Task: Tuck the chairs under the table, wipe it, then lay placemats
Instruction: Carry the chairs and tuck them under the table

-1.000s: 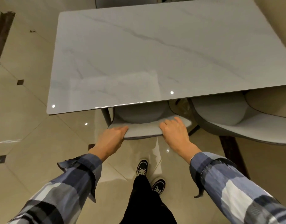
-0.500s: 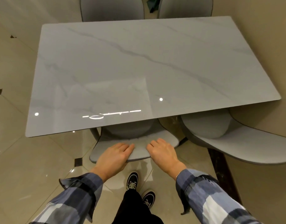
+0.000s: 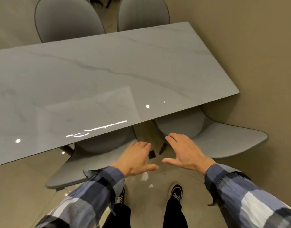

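Where the table runs off the left edge, I lose its near corner; its long axis slants from lower left to upper right. I see 2 chairs at the near side: the left chair has its seat partly under the top, as does the right chair. Left hand and right hand hover between them, fingers spread, grasping nothing, over bare floor.

Bench: left end cut off by frame edge. 4 chairs: seats largely hidden beneath bench top. 2 far chairs: backs cropped at top edge.
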Tool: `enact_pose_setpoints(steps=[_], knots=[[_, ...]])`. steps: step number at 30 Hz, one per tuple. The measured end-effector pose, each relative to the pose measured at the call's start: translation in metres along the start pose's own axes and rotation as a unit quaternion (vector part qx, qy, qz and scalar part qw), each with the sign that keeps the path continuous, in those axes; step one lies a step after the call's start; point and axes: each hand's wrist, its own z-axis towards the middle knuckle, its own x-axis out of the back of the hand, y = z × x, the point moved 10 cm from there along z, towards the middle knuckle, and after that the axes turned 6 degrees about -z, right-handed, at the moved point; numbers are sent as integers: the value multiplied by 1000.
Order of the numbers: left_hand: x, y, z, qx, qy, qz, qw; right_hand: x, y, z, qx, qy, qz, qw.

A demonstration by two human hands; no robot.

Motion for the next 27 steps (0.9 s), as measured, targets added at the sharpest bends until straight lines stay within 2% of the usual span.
enact_pose_setpoints(steps=[5,8,11,16,19,21,24,27], knots=[[-36,148,114,-25,-10,-45,999,-26,185,-97,-79,-3,-30,996],[-68,212,153,-42,-50,-45,997,-53,252,-142,-88,-29,-66,994],[-85,242,184,-52,-53,0,997,-72,300,-156,-90,-22,-72,993],[-86,246,192,-91,-39,60,993,-95,326,-130,-89,-51,-47,994],[-75,221,187,-109,-31,87,990,-86,311,-115,-64,25,-6,998],[-60,187,181,-94,-26,105,990,-69,285,-96,-46,83,25,995],[-47,141,164,-55,-27,127,990,-63,244,-74,-4,100,36,994],[-61,142,158,-15,7,84,996,-67,243,-75,33,114,30,992]])
